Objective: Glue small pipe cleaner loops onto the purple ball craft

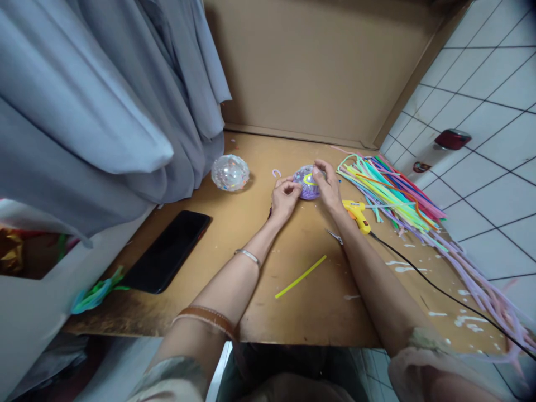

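Observation:
A purple ball-like object point(309, 191) with a yellow ring point(309, 179) on its face rests on the wooden table, between my two hands. My left hand point(286, 195) is at its left side, thumb and index finger pinched together against it; anything in that pinch is too small to name. Curved over the right side of the ball, my right hand point(327, 181) grips it with its fingertips. A yellow glue gun point(357, 216) lies just right of my right wrist. Small scissors point(334, 237) lie beside my right forearm, and a yellow stick point(300, 277) is nearer the front edge.
A clear ball point(230, 173) stands at the back left, near a grey curtain point(167, 100). The black phone point(170, 250) lies at left. Many coloured pipe cleaners point(391, 187) spread along the right side. A black cable point(435, 285) runs across the right front.

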`<state>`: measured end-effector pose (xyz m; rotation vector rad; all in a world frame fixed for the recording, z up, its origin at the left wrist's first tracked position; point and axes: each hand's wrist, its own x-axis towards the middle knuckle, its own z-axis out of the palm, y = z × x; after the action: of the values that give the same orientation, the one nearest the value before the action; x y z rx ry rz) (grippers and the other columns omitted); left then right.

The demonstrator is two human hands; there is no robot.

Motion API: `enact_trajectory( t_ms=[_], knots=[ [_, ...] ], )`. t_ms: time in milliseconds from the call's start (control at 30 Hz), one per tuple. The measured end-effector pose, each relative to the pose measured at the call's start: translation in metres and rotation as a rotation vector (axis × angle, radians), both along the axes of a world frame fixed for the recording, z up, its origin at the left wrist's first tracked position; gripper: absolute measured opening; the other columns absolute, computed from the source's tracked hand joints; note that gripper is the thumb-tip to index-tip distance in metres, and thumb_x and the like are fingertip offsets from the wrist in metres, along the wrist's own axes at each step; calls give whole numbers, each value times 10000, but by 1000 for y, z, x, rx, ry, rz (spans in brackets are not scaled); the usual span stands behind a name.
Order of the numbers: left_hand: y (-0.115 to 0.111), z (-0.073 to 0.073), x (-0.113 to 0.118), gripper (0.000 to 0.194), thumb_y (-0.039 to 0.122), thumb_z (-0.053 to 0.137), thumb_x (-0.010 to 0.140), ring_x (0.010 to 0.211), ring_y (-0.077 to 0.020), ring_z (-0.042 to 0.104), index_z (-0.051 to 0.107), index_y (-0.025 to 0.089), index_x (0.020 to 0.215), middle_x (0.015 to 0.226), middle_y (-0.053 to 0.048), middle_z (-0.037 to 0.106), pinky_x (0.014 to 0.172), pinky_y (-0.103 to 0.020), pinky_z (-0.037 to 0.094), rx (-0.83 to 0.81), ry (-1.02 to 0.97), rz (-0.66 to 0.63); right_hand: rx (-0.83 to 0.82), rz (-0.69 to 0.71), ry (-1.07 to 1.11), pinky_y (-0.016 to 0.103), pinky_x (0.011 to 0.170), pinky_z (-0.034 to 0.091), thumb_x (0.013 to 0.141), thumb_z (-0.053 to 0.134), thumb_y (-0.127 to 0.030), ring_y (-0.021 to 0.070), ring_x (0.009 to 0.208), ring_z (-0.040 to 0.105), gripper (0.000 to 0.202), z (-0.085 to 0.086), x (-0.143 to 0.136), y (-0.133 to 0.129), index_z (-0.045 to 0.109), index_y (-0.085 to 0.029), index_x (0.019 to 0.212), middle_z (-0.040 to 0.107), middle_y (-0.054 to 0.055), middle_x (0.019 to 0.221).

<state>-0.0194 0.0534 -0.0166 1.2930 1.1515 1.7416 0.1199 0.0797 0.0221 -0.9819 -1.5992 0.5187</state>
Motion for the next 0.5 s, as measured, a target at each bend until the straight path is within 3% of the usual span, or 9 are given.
enact_trajectory(
  t_ms=[500],
  knots=[
    [1, -1, 1, 81, 200, 714, 769, 1121, -205, 627, 729, 189, 691, 1103, -95, 658, 1051, -364, 468, -11, 13, 19, -8, -9, -3, 488, 1102, 430, 819, 556, -752, 265, 1199, 583, 605, 1, -2, -2, 620, -262, 1169, 655, 98, 1232]
  ],
)
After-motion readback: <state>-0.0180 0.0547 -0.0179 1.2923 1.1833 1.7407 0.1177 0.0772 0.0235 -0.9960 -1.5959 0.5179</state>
